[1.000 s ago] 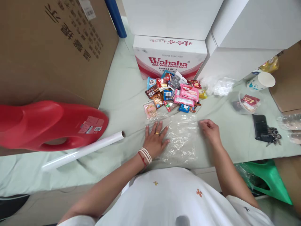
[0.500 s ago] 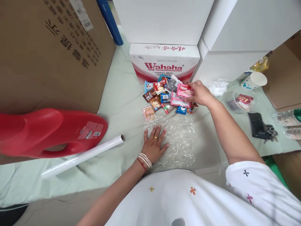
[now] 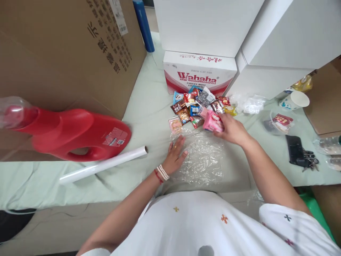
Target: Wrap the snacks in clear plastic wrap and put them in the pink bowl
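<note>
Right hand (image 3: 232, 128) is clamped on a pink wafer packet (image 3: 212, 121), held at the far edge of the clear plastic sheet (image 3: 205, 160), just beside the snack pile (image 3: 195, 103). Left hand (image 3: 176, 155) lies flat, fingers spread, pressing the sheet's left side. White film roll (image 3: 103, 165) and red detergent jug (image 3: 71, 133) lie to the left.

White shirt (image 3: 202, 224) with small crosses, bead and red-string bracelets (image 3: 161, 173), ring (image 3: 175, 146) on left grip (image 3: 176, 155)
</note>
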Tool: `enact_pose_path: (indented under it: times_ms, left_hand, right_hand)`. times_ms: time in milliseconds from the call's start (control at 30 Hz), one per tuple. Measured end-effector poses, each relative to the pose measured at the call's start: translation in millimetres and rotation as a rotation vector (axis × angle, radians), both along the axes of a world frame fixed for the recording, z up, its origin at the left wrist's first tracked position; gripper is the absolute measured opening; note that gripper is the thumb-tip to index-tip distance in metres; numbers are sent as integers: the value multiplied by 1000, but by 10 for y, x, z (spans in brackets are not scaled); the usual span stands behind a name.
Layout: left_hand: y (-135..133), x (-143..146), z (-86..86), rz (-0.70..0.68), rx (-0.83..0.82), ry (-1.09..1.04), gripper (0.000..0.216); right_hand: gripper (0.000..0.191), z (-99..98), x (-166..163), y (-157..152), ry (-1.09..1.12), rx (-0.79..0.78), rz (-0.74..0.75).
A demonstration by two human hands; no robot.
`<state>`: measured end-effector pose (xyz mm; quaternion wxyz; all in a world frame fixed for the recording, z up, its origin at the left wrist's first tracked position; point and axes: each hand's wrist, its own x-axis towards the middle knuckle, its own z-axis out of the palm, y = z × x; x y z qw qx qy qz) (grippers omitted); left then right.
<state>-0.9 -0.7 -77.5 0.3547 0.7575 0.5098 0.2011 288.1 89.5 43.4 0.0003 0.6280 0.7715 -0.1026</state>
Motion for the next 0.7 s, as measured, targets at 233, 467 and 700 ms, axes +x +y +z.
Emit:
enact_pose_path:
  times_ms: [233, 467, 700]
  left_hand:
    - [83, -174, 138, 34, 49, -177, 66]
    - [-261, -519, 471, -120, 301, -49, 50]
    - [-512, -751, 189, -481, 136, 39, 30]
  right_hand:
    - [67, -308, -733, -562, -44, -273, 255]
    - [70, -319, -482, -895, 200, -211, 281]
    - [18, -741, 25, -1765, 481, -193, 397]
